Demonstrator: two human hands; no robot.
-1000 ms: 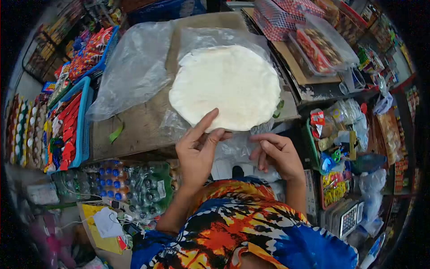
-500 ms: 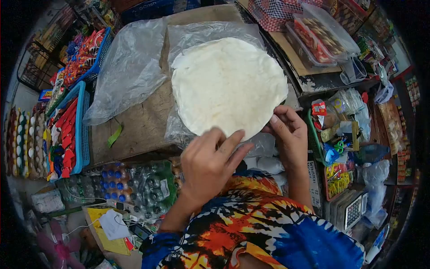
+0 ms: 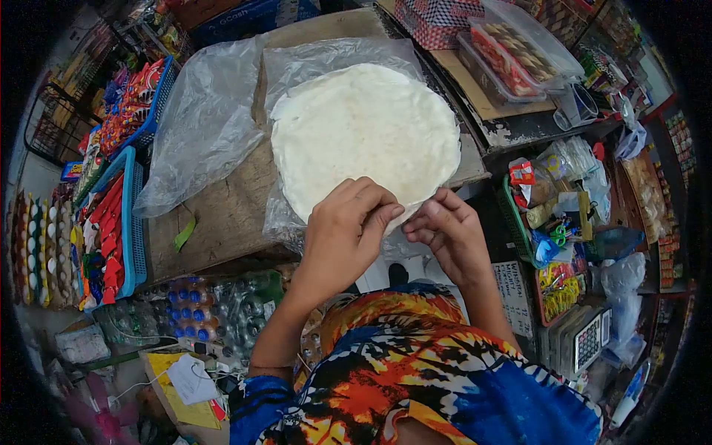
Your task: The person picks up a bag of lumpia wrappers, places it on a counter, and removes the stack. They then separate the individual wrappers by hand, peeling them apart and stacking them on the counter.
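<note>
At far left, blue plastic baskets (image 3: 137, 222) w/ red and multicoloured snack packets are seen along the table's left side. Near-left, below the table edge, a shrink-wrapped pack of blue-capped bottles (image 3: 215, 304) is stored. The worn brown wooden table (image 3: 222, 215) is taken up in the middle by a crumpled clear plastic bag (image 3: 208, 119), lying just left of the stack of round thin white wrapper sheets (image 3: 363, 130). The stack is laid flat on a second clear plastic sheet (image 3: 285, 215), approx. centre of the table, its near edge reaching the table's near edge.

The left hand (image 3: 345, 233) is curled over the stack's near rim, fingers bent and pinched on the edge of the sheets; how many sheets are gripped can't be told. The right hand (image 3: 445, 233) is held just right of it, fingertips brought together at the same near edge and touching the left fingers; whether a sheet is actually pinched by it can't be told.

Far right, clear lidded plastic containers (image 3: 519, 52) w/ baked goods are set on cardboard. Near-right, a grey calculator (image 3: 589, 341) is seen below a rack of small packets.
</note>
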